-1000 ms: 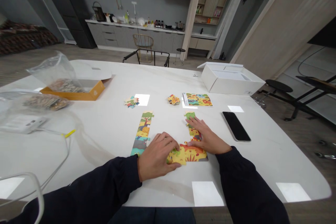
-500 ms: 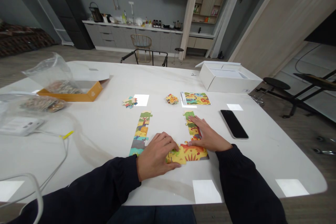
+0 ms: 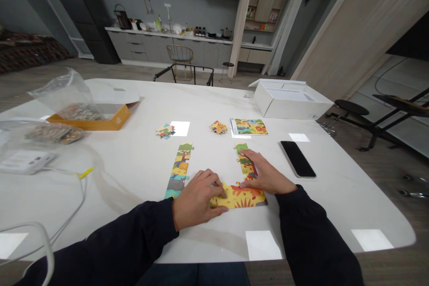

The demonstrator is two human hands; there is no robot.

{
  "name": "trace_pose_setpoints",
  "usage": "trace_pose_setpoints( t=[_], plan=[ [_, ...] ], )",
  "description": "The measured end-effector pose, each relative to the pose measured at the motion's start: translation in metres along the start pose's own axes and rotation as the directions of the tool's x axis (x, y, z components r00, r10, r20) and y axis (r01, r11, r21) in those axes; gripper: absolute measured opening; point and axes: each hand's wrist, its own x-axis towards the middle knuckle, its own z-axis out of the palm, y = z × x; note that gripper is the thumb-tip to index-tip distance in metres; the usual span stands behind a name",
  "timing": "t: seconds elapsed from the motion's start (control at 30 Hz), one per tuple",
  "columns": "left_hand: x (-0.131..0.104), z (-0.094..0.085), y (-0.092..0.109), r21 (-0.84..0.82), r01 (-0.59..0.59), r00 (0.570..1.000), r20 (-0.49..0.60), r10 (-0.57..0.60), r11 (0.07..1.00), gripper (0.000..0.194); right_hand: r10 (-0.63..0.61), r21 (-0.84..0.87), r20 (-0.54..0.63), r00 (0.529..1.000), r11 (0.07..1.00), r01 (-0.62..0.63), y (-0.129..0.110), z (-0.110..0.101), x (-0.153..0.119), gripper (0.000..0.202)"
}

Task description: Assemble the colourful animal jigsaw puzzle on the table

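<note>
Colourful jigsaw pieces on the white table form a left column (image 3: 180,167), a right column (image 3: 247,167) and a bottom row (image 3: 248,197). My left hand (image 3: 200,196) rests over the left part of the bottom row, its thumb and fingers closed about a yellow puzzle piece (image 3: 231,201), hiding much of that part. On the right, my right hand (image 3: 266,174) lies against the right column with thumb and index finger spread, the fingertips touching the pieces. Nothing is lifted in it. The yellow piece lies flush against the orange and yellow corner part.
Two small piles of loose pieces, the left pile (image 3: 166,131) and right pile (image 3: 219,127), lie beyond. Near them is a picture card (image 3: 250,126). A phone (image 3: 297,159), a white box (image 3: 295,100), an orange box (image 3: 117,118), bagged pieces (image 3: 55,133) and a cable (image 3: 82,201) are around.
The yellow piece under my left hand has shifted slightly away from me and now lines up with the corner part. My left hand has moved a little left; my right hand stays nearly still.
</note>
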Motion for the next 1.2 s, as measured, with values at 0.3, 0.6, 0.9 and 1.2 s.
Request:
trace_pose_setpoints(
  t=[0.3,0.6,0.9,1.2],
  plan=[
    [-0.0011,0.0024,-0.0031,-0.001,-0.036,0.999,0.007,0.036,0.999,0.025,-0.019,-0.029,-0.018,1.0,0.999,0.018,0.0056,0.0001,-0.0047,0.11],
    [0.0,-0.0018,-0.002,0.103,-0.096,0.993,0.074,0.089,0.99,0.025,-0.014,-0.032,-0.029,0.999,0.999,0.013,0.007,-0.0003,-0.0051,0.109],
    [-0.0006,-0.0046,-0.0028,0.068,-0.092,0.992,0.088,0.086,0.993,0.023,0.004,-0.063,-0.027,1.0,0.998,-0.006,0.0046,-0.0026,-0.0058,0.111],
    [0.0001,-0.0027,-0.0051,0.029,-0.067,0.994,0.083,0.064,0.997,0.026,-0.019,-0.081,-0.035,0.999,0.997,0.016,0.0061,-0.0018,-0.0066,0.11]
  ],
)
